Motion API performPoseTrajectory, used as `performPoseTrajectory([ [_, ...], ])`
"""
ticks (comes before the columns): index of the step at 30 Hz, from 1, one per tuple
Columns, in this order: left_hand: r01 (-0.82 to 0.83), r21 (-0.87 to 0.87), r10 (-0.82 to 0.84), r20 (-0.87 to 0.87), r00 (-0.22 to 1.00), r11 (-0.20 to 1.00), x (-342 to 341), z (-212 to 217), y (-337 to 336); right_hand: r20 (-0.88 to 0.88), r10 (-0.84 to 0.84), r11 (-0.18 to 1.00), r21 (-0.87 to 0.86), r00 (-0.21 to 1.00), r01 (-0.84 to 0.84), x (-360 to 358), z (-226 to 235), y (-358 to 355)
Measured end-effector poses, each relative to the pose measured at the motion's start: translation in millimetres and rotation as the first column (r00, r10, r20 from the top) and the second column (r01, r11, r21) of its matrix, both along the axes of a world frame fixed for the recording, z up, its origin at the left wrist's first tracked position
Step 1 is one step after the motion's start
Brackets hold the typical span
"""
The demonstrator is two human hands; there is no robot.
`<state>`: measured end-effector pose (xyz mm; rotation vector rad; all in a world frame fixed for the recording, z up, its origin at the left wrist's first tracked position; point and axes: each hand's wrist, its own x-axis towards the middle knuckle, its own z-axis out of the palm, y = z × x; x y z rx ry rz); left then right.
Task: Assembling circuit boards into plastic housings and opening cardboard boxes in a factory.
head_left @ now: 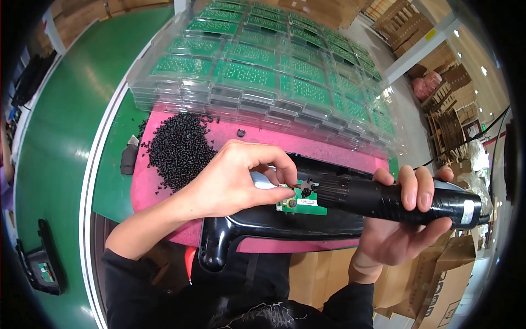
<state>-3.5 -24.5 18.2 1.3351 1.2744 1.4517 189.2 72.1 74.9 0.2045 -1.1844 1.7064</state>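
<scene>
— While the right hand (402, 219) wraps around a black electric screwdriver (394, 200), where does the tool point?

— Its tip meets a small green circuit board (301, 202) seated in a glossy black plastic housing (274, 222), which lies on a pink mat (181, 219) at the near edge of the worktop (55, 142). The right fingers (415, 189) are closed fully around the barrel.

— And the left hand (235, 181)?

— It reaches in from the left, thumb and forefinger pinched together just above the board, beside the driver's tip; whether a screw sits between them cannot be told.

— What surrounds the work?

— A heap of small black screws (178, 148) lies on the mat behind the left hand. Further back, stacked clear plastic trays (263, 104) hold rows of green boards. Cardboard boxes (438, 279) stand below the right forearm.
</scene>
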Motion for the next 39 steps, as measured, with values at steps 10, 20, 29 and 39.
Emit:
performPoseTrajectory([
  [10, -0.009, 0.304, 0.056, -0.148, 0.987, 0.953, 2.3, -9.4, 6.2, -0.008, -0.05, 0.998, -0.022, 0.999, 0.05, 6.0, 1.5, -4.6],
  [20, -0.009, 0.451, 0.154, -0.286, 0.946, 0.893, 6.0, -11.6, 9.9, 0.015, -0.065, 0.998, -0.026, 0.998, 0.065, 8.0, -1.9, -6.1],
  [29, -0.004, 0.595, 0.438, -0.586, 0.682, 0.804, 11.7, -18.3, 8.5, 0.097, -0.062, 0.998, 0.004, 0.993, 0.062, -1.0, -18.4, -3.3],
  [39, -0.018, 0.532, 0.359, -0.546, 0.757, 0.846, 11.8, -13.2, 9.1, 0.146, -0.121, 0.985, 0.137, 0.982, 0.101, 14.7, -16.7, 12.3],
])
